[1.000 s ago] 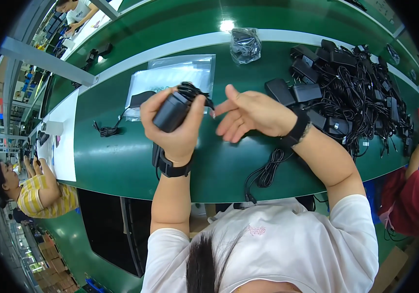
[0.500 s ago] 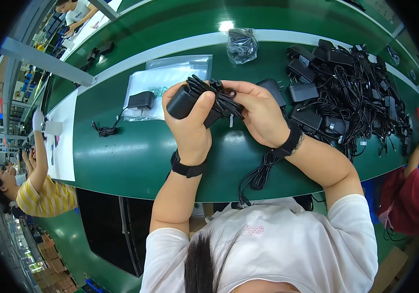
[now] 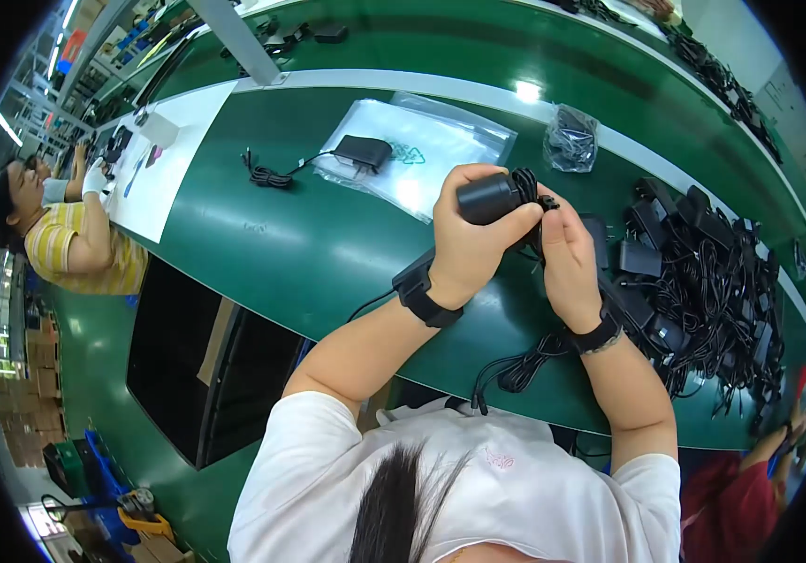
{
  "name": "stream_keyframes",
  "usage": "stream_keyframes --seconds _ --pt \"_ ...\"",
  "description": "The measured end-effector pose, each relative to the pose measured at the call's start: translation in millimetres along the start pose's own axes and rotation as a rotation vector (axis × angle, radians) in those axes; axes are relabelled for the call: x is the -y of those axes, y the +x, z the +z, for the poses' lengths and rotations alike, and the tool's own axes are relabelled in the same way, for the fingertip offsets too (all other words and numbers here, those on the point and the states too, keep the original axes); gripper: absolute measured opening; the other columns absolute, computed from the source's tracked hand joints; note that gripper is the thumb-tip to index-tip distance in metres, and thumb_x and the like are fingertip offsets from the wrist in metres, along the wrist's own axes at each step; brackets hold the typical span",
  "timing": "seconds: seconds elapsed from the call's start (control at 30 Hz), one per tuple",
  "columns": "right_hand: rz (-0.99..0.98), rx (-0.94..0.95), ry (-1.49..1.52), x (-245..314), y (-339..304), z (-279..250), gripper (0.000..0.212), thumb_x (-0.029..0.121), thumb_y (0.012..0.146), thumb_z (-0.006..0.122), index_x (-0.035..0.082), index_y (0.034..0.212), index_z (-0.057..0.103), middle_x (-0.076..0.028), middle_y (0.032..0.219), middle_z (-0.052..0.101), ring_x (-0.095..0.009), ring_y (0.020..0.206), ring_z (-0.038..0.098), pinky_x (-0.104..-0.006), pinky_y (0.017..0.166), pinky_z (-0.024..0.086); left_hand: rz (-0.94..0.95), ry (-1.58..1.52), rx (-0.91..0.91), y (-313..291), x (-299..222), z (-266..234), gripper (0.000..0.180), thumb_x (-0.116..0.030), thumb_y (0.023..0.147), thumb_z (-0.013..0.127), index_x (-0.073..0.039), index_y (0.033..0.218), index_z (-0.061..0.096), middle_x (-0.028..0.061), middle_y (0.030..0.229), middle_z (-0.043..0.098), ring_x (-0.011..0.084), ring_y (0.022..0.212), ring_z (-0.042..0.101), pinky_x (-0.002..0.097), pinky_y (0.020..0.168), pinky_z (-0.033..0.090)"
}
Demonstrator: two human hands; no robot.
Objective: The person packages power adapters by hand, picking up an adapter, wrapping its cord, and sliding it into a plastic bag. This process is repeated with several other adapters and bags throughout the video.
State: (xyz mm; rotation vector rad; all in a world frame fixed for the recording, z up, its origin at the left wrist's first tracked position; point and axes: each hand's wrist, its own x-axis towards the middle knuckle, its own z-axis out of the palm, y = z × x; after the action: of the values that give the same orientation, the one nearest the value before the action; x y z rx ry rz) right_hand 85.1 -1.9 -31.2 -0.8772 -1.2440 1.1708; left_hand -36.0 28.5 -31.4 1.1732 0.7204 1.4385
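Observation:
Above the bench, my left hand (image 3: pixel 467 249) is wrapped round a black power adapter (image 3: pixel 486 199), its thumb pressing the coiled cord (image 3: pixel 523 182) against the body. My right hand (image 3: pixel 572 272) meets it from the right, fingers closed on the cord beside a small dark end piece (image 3: pixel 547 202). Part of the cord is hidden behind the fingers. A loose coiled cable (image 3: pixel 521 372) lies on the bench below my right wrist. Right of my hands is a large heap of black adapters and tangled cords (image 3: pixel 694 272).
Clear plastic bags (image 3: pixel 403 141) lie farther back, with another adapter (image 3: pixel 363 152) on their left part. A bagged black item (image 3: pixel 571 139) rests by the bench's pale back strip. A person in yellow stripes (image 3: pixel 75 235) works at left; a red-sleeved person (image 3: pixel 736 497) is at right.
The view has swung, so the bench and my hands sit farther right in the picture. Both hands keep their hold; the right fingers are now drawn together at the cord.

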Motion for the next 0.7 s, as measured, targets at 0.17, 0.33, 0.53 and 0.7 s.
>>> stream_keyframes --seconds 0.17,0.33,0.53,0.7 --pt "-0.232 0.135 -0.283 6.5 -0.4 5.7 0.060 0.026 0.085 0.060 -0.004 0.129 0.033 -0.012 0.120 0.048 -0.015 0.108 0.047 -0.0272 0.091 0.038 0.130 -0.152 0.024 2.8 3.3 2.9 0.046 0.003 0.070 0.067 -0.004 0.106 0.040 0.0124 0.095 0.056 0.0165 0.081 0.059 0.0284 0.072 0.050" --pt "-0.134 -0.072 -0.261 0.8 6.2 -1.6 0.041 0.017 0.082 0.061 -0.001 0.115 0.047 -0.004 0.095 0.056 -0.009 0.083 0.052 -0.0223 0.073 0.043 -0.016 -0.239 0.205 14.2 5.2 -1.9 0.060 -0.029 0.077 0.069 -0.009 0.122 0.033 0.0069 0.112 0.047 0.0159 0.103 0.046 0.0301 0.085 0.043" --pt "0.046 -0.386 0.239 7.6 27.9 -26.0 0.022 0.020 0.089 0.054 0.003 0.103 0.052 -0.001 0.085 0.057 -0.008 0.067 0.052 -0.0199 0.059 0.039 0.298 1.001 0.125 60.7 9.0 -54.0 0.057 -0.034 0.067 0.072 0.001 0.108 0.053 0.0176 0.100 0.053 0.0292 0.096 0.049 0.0368 0.082 0.042" --pt "0.069 -0.370 0.243 3.1 26.3 -25.5 0.019 0.020 0.088 0.055 0.005 0.098 0.052 0.000 0.085 0.056 -0.008 0.066 0.049 -0.0204 0.061 0.040 0.206 1.461 0.279 55.1 39.8 -63.6 0.052 -0.035 0.062 0.075 0.005 0.092 0.061 0.0204 0.096 0.055 0.0343 0.094 0.052 0.0425 0.078 0.046"
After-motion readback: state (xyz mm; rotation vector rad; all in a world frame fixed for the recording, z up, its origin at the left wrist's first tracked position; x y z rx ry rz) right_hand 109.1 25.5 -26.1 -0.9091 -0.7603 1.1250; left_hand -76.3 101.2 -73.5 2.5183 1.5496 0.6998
